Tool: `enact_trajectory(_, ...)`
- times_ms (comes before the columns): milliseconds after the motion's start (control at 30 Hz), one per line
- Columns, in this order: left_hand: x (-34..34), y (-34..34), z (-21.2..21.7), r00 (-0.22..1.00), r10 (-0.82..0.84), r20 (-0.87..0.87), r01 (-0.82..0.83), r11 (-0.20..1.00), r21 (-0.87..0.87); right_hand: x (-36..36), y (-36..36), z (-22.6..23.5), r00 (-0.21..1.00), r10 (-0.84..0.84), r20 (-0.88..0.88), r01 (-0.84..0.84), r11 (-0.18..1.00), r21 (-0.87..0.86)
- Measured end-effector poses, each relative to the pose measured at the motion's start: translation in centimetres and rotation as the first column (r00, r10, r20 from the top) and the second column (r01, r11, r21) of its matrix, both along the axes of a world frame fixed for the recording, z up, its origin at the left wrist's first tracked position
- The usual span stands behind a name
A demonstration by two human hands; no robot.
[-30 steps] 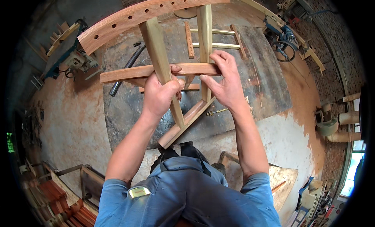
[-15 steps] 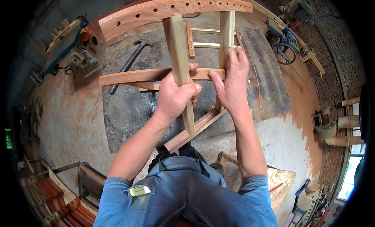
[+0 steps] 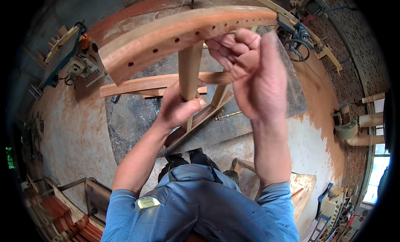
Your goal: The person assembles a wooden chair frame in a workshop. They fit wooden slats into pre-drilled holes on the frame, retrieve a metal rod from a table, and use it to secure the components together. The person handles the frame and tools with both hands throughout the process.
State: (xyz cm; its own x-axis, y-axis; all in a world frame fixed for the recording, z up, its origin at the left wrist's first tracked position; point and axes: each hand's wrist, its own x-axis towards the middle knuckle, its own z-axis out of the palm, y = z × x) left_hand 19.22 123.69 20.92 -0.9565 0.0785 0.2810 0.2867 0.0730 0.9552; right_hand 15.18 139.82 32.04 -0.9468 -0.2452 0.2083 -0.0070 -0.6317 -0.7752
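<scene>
While the left hand (image 3: pixel 173 106) is wrapping around a smooth, pale wooden post (image 3: pixel 189 79), the right hand (image 3: pixel 259 81) is hanging open, with its fingers softly bent and its thumb sticking up. It is looking a bit blurry, and I cannot tell if its fingertips are touching the wood. The post is standing in a wooden frame (image 3: pixel 190 59), which the left hand is holding over the middle and near edge of a dark, scuffed board (image 3: pixel 135 127). Up top, a thick, reddish-brown curved bar (image 3: pixel 183 27) is bending like a bow, and small round holes are running in a row along its side. Lower down, a thinner middle bar (image 3: pixel 137 83) is crossing the frame and poking out toward the board's left edge. A second pale post (image 3: pixel 219 95) is meeting the slanting bottom bar (image 3: pixel 204 117) close to the board's near edge. Just right of that, a thin metal rod (image 3: pixel 228 115) with a gold-coloured end is lying on the board. Reddish dust is spotting the hard grey floor (image 3: pixel 75 134) past the board's left edge.
</scene>
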Motion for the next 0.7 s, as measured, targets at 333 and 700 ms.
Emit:
enact_trajectory(333,-0.5,-3.2,-0.8,0.946,-0.278,0.165,0.180,0.877,0.445,-0.4,-0.9,-2.8,0.989,0.048,0.138,-0.007,0.957,-0.289)
enact_trajectory(700,-1.6,-6.2,6.2,0.899,0.189,-0.396,-0.408,0.029,-0.912,1.6,3.8,-2.6,0.986,0.036,0.160,-0.022,0.996,-0.089)
